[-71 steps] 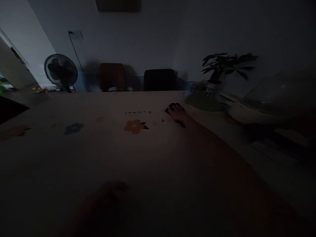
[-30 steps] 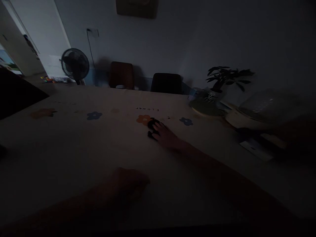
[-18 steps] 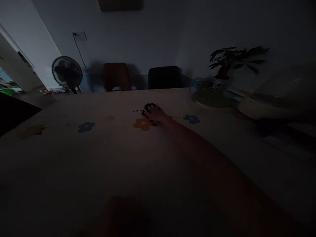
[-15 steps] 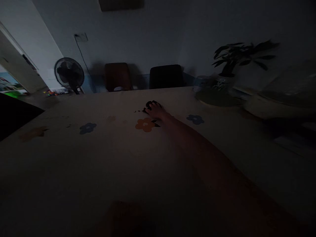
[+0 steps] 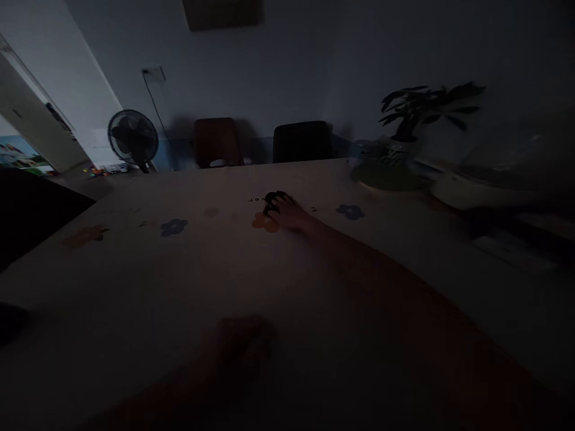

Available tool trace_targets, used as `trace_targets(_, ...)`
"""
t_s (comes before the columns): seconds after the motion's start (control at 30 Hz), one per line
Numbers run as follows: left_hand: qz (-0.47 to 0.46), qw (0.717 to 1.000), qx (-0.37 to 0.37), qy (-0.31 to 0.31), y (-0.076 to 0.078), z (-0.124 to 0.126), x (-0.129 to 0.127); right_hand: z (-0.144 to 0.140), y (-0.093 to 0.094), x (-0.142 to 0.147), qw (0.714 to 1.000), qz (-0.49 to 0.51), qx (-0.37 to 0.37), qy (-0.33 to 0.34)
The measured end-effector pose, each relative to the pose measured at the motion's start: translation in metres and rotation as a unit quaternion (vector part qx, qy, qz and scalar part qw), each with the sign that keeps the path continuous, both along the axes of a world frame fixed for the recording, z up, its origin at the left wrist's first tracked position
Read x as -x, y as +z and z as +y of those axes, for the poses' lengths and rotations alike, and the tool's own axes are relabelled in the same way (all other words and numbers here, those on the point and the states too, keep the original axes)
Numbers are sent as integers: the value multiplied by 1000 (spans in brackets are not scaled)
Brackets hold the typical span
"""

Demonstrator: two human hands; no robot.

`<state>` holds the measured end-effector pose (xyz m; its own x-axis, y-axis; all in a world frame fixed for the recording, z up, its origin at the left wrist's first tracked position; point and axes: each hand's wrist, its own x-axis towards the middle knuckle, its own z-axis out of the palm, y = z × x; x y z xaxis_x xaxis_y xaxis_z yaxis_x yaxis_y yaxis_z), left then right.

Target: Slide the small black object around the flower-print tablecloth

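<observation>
My right hand reaches far across the table, its fingers closed over a small black thing pressed to the cloth. Its kind is not clear in the dim light, and the hand covers much of it. Beneath lies a pale tablecloth with printed flowers; the black thing overlaps the edge of an orange flower. Closer to me, my left hand is low over the table, dark and blurred. Its fingers look curled in, and I cannot see what, if anything, is inside them.
Two chairs, one brown and one black, stand beyond the far edge. A fan is at the back left. On the right are a potted plant on a green round mat and a pale covered container. A black shape juts in from the left.
My right hand and the black thing have shifted towards me across the cloth, onto the orange flower. My left hand has come further into view from below. The view has tilted slightly.
</observation>
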<state>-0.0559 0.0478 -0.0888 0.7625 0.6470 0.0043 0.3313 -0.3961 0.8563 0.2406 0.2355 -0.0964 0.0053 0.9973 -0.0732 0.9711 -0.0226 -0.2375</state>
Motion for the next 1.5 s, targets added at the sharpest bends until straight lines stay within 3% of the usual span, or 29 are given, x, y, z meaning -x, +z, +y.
trace_targets(0.13,-42,996,42,63,8,4,-9,-61,1,20,999,5,14,52)
trace_targets(0.27,-85,983,78,140,16,8,-15,-126,-2,38,992,5,-23,125)
trace_targets(0.4,-115,972,101,178,14,12,-17,-184,-7,53,979,14,-49,199)
trace_targets(0.5,-126,972,73,187,10,15,-18,-217,-5,64,967,45,-38,250)
trace_targets(0.6,-139,972,41,184,8,15,-18,-228,-5,70,955,63,-21,288)
trace_targets(0.7,-145,975,9,167,10,11,-16,-212,-18,76,948,51,-42,311)
trace_targets(0.83,-132,981,-60,130,11,7,-13,-163,-41,94,939,2,-92,331)
trace_targets(0.9,-128,981,-91,112,10,6,-12,-137,-44,108,941,-14,-91,325)
trace_targets(1.03,-128,983,-88,99,9,4,-12,-87,-26,139,952,12,-83,294)
trace_targets(1.2,-117,987,-37,102,6,3,-11,-17,-5,171,974,36,-13,224)
trace_targets(1.37,-104,987,-41,113,-5,2,-6,47,-3,188,983,44,8,177)
trace_targets(1.5,-67,986,-39,150,-12,-2,2,80,-4,192,989,52,13,141)
